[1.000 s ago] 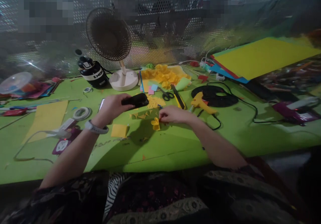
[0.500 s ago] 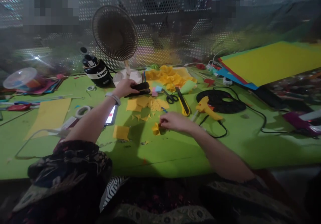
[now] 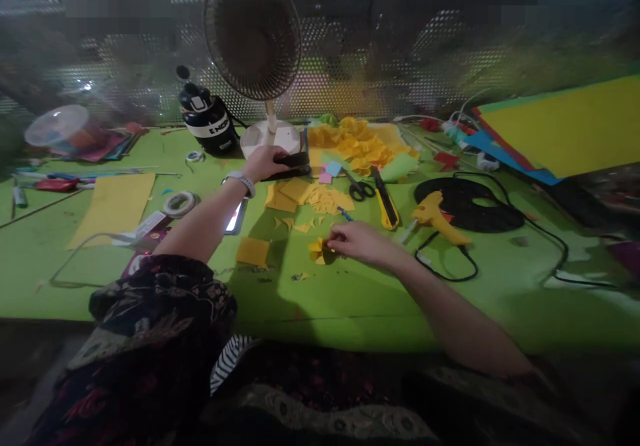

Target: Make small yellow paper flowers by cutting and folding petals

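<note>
Small yellow paper flower pinched at the right hand, black tool in the left

At the near side of the green surface [image 3: 345,303], a few dark flecks and a tiny yellow scrap lie scattered. Just beyond them is the paper flower [image 3: 317,251], low over the surface; whether it touches cannot be told. It is a warm, slightly orange yellow, with several short petals spreading at different angles, some bright and some in shadow. Its right side is hidden by the fingers of the right hand [image 3: 361,243], which are closed in a pinch on that edge.

To the flower's left, well apart from it, lies a flat, roughly square sheet [image 3: 253,251] of a similar yellow. Farther back come small pointed offcuts [image 3: 303,226], a phone [image 3: 234,221] with its screen lit, partly behind the left forearm, and a loose heap of yellow pieces [image 3: 327,198] beside some overlapping yellow squares [image 3: 287,193].

Beyond these, the left hand [image 3: 267,164] has its fingers closed around a long black tool [image 3: 297,161], perhaps a stapler, near the base of a fan [image 3: 253,33]. To the right lie black scissors [image 3: 361,191], a yellow-and-black cutter [image 3: 385,205] and a yellow glue gun [image 3: 440,218]. Farthest back on the surface sits a pile of crinkled yellow paper blooms [image 3: 363,145], resembling the held one in colour.
</note>
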A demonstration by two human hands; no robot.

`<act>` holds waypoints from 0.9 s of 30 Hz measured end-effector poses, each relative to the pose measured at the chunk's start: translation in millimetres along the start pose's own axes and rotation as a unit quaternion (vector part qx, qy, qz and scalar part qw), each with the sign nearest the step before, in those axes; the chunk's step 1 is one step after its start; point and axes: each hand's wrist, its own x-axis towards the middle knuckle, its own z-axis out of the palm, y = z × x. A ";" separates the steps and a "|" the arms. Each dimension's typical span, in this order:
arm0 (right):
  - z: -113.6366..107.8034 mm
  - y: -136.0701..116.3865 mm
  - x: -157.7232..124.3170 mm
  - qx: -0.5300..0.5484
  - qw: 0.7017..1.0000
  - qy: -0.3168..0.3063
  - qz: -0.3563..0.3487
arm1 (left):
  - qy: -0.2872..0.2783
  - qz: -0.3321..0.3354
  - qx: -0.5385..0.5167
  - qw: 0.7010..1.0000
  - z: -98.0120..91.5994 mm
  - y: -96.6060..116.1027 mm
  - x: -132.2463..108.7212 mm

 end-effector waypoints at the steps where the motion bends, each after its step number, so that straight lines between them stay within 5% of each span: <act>1: 0.8 0.5 0.4 -0.004 1.000 -0.001 -0.003 | 0.009 0.001 0.012 1.000 -1.5 3.8 -4.1; 6: -2.6 3.5 -2.2 -0.018 1.000 -0.014 0.001 | 0.067 0.019 0.108 0.992 -21.2 36.2 -45.7; 10: -21.9 11.5 -12.3 -0.017 1.000 0.000 0.007 | -0.037 0.009 0.158 0.987 -43.7 51.1 -105.6; 12: -33.8 20.0 -16.2 -0.035 0.997 0.062 0.038 | -0.113 0.020 0.170 0.979 -50.8 46.2 -138.0; 16: -44.5 40.6 -7.6 -0.107 0.955 0.228 0.153 | -0.172 0.000 0.156 0.973 -49.2 27.3 -186.6; 19: -36.9 48.4 11.9 -0.118 0.940 0.267 0.180 | -0.183 -0.015 0.135 0.974 -38.9 18.8 -202.6; 27: -28.2 42.6 38.8 -0.130 0.951 0.224 0.169 | -0.203 0.004 0.054 0.978 -19.3 8.1 -199.2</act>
